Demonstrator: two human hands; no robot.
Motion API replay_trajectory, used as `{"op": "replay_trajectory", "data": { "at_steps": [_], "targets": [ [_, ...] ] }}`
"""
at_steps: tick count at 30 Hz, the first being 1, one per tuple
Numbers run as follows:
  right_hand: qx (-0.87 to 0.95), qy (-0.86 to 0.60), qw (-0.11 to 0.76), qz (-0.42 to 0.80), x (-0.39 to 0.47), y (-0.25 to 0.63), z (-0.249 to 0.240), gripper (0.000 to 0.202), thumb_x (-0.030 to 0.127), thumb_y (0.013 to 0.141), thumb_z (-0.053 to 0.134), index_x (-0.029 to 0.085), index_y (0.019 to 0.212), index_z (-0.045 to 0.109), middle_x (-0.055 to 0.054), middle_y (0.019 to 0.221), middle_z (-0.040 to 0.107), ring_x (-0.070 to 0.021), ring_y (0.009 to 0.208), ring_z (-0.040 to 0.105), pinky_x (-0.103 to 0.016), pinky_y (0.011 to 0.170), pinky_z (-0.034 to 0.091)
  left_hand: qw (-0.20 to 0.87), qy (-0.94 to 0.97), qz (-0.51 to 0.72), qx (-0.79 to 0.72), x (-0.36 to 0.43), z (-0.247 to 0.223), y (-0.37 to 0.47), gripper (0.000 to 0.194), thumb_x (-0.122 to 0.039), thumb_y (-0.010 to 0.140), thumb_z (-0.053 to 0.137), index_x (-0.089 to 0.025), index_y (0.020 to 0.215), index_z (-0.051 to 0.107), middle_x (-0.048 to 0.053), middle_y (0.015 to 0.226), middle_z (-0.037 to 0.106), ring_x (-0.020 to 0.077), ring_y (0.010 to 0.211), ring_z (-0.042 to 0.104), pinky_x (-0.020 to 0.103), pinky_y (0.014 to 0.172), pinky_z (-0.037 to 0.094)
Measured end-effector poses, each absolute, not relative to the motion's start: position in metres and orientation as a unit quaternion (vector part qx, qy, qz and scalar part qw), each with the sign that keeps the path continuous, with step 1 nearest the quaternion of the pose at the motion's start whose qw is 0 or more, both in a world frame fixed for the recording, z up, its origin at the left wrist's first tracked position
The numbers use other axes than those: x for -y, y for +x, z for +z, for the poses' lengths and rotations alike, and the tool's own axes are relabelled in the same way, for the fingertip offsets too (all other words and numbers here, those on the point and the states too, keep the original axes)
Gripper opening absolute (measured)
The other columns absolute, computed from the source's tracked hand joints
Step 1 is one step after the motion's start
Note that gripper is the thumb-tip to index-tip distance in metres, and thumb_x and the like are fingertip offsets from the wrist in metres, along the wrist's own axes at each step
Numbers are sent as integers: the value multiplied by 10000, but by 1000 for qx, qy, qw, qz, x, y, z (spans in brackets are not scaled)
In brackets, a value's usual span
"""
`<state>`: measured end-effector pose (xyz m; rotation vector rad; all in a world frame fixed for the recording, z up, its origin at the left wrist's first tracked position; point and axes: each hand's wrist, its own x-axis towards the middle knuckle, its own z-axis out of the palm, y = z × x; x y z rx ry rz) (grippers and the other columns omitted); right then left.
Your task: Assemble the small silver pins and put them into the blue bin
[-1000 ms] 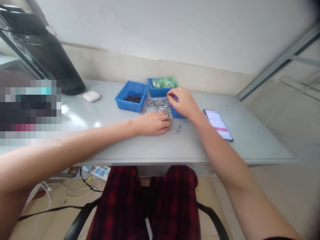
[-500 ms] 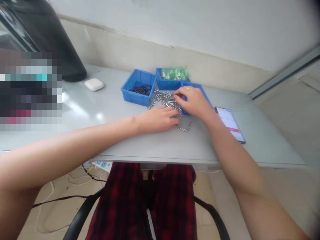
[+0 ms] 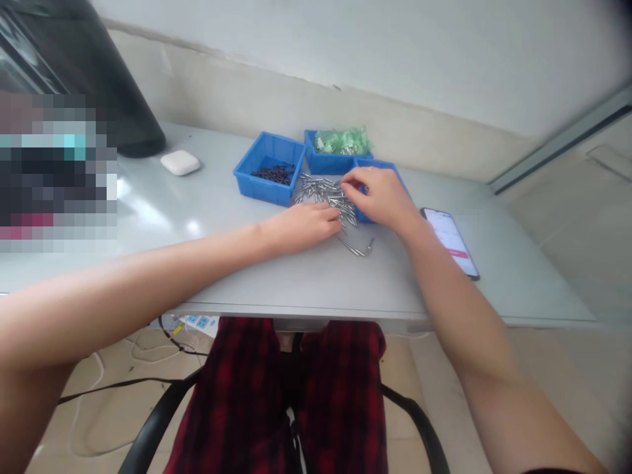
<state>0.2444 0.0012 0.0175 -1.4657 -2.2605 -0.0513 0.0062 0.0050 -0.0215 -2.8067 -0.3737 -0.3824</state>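
Observation:
A loose pile of thin silver metal pins [image 3: 323,189] lies on the table between several blue bins. At the pile's near edge is my left hand [image 3: 313,222], its fingers curled together; whatever they hold is hidden. My right hand [image 3: 380,194] hovers at the pile's right side, thumb and forefinger pinched; what is between them is too small to make out. Behind that hand stands a blue bin [image 3: 397,176], partly covered by it. A few separate pins [image 3: 353,249] rest nearer me, below the pile.
Dark screw-like pieces [image 3: 276,173] fill part of the left blue bin [image 3: 264,191]. The back bin [image 3: 330,163] holds a green plastic bag [image 3: 343,140]. A phone [image 3: 451,243] lies on the right, a white case [image 3: 180,162] on the left, near a dark cylinder [image 3: 118,99].
My left hand has drawn back slightly left and its fingers have curled, uncovering more of the pins. My right hand stays pinched beside the pile. The whole view has shifted slightly.

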Motion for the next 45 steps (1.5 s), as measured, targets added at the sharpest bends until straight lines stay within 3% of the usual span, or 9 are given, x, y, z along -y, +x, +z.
{"op": "replay_trajectory", "data": {
  "at_steps": [7,15,19,25,34,41,45],
  "targets": [
    [820,-522,233,-18,-2,246,17,222,278,1076,597,251,1043,815,-108,1096,875,-338,1035,793,-460,978,585,119,-971,-167,123,-11,-18,3,338,-34,1151,488,-135,1162,810,130,1128,828,251,1067,758,362,951,615],
    [826,-509,242,-25,2,241,17,229,299,1065,582,265,1052,808,-108,1096,872,-341,1040,782,-476,1001,582,152,-940,-268,148,-15,-20,4,429,-139,1229,367,-168,1209,795,125,1165,836,245,1119,773,380,1013,639],
    [835,-493,241,-23,4,241,20,282,282,1053,536,271,1092,815,-110,1140,873,-346,1058,783,-491,1022,580,112,-922,-321,187,-18,-21,6,411,-190,1242,365,-184,1297,773,121,1205,835,242,1132,778,408,1042,654],
    [863,-451,229,-9,8,241,23,248,270,936,595,265,1097,783,-91,1095,846,-336,1009,765,-465,972,582,10,-879,-405,250,-12,-16,10,388,-251,1249,380,-251,1334,758,79,1211,836,232,1141,787,443,1080,656],
    [864,-450,226,8,12,236,23,223,333,1055,561,254,1046,770,-62,950,820,-285,858,735,-396,849,548,-32,-860,-425,280,-6,-11,10,348,-262,1221,405,-281,1296,745,71,1226,813,267,1251,792,502,1082,685],
    [862,-457,219,-13,9,238,20,236,356,1074,568,253,946,737,-59,900,798,-275,824,719,-386,798,518,-66,-843,-448,291,-8,-13,14,292,-345,1240,440,-252,1258,716,71,1205,810,217,1127,799,418,996,704],
    [851,-471,233,-6,9,240,21,220,363,1078,581,257,990,753,-58,928,808,-270,848,737,-394,846,536,-115,-827,-465,295,-13,-13,15,259,-368,1234,480,-230,1260,697,70,1230,814,205,1129,794,371,969,696]
  ]
}}
